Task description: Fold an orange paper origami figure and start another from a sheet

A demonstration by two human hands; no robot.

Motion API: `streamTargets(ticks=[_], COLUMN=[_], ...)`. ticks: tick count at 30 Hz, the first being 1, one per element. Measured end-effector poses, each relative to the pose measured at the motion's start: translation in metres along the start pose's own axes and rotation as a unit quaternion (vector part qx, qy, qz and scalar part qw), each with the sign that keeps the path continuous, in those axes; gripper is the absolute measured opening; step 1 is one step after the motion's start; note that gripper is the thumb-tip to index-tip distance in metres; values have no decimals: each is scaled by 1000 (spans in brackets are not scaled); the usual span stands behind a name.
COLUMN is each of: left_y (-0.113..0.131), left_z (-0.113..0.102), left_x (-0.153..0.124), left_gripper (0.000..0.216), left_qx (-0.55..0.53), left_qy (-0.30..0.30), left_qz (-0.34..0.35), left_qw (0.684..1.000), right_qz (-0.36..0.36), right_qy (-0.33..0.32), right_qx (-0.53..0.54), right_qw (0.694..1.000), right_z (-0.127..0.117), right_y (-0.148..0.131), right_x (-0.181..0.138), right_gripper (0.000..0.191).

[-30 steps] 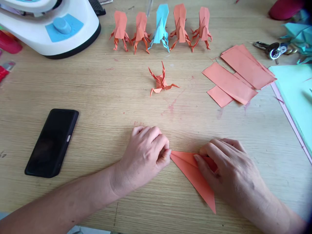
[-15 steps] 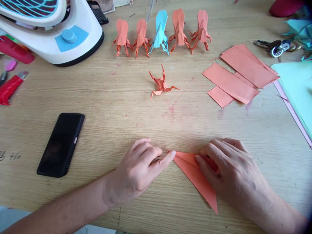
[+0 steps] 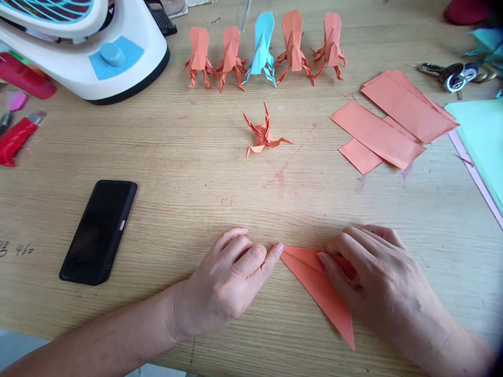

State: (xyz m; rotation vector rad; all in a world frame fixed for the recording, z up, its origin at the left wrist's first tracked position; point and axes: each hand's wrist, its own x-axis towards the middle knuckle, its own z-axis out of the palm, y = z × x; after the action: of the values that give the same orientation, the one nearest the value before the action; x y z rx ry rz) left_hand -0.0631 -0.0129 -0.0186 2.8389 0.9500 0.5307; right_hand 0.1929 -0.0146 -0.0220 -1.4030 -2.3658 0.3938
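A folded orange sheet of origami paper (image 3: 320, 290) lies on the wooden table, its long tip pointing left and a sharp corner toward me. My left hand (image 3: 231, 277) presses the left tip with the thumb, its other fingers curled. My right hand (image 3: 381, 283) is closed over the upper right part of the paper, thumb on top near a crease, hiding that section. Farther up, a small orange origami figure with thin twisted legs (image 3: 263, 137) rests apart from both hands.
Several standing origami figures, orange ones and a blue one (image 3: 262, 50), line the back. Orange paper strips (image 3: 379, 133) lie at right beside keys (image 3: 456, 76) and pale green sheets (image 3: 479, 136). A black phone (image 3: 98, 233), a red cutter (image 3: 19, 139) and a white fan base (image 3: 129, 57) occupy the left.
The view has shifted slightly. My left fingers have curled closer to the thumb at the paper's tip; my right hand keeps its hold on the paper.
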Motion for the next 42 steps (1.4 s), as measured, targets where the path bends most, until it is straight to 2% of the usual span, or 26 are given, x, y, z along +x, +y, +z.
streamTargets(ticks=[8, 16, 19, 23, 28, 35, 42], left_y=[-1, -2, -1, 5, 16, 19, 23], left_z=[2, 1, 0, -2, 0, 8, 6], left_x=[-3, -7, -10, -8, -2, -3, -5], left_gripper=[36, 47, 47, 46, 42, 41, 38], left_qx=[-14, -54, -26, 64, 124, 98, 73], left_qy=[-12, -22, -36, -27, -37, -46, -68], left_qz=[-7, -108, -94, -55, 25, 4, -19], left_qw=[1000, 992, 995, 996, 991, 994, 995], right_qz=[-2, -2, -3, -5, 2, 2, -5], right_qy=[-1, -5, -7, 1, -4, -8, -3], right_qx=[-1, -6, -8, -13, -13, -12, -7], right_qw=[1000, 1000, 1000, 1000, 1000, 1000, 1000], right_z=[1, 1, 0, -1, 0, 1, 0], right_y=[1, 2, 1, 0, 0, 1, 1], right_x=[-1, -1, 0, 1, 2, 2, 2], right_gripper=[23, 23, 24, 27, 25, 24, 25])
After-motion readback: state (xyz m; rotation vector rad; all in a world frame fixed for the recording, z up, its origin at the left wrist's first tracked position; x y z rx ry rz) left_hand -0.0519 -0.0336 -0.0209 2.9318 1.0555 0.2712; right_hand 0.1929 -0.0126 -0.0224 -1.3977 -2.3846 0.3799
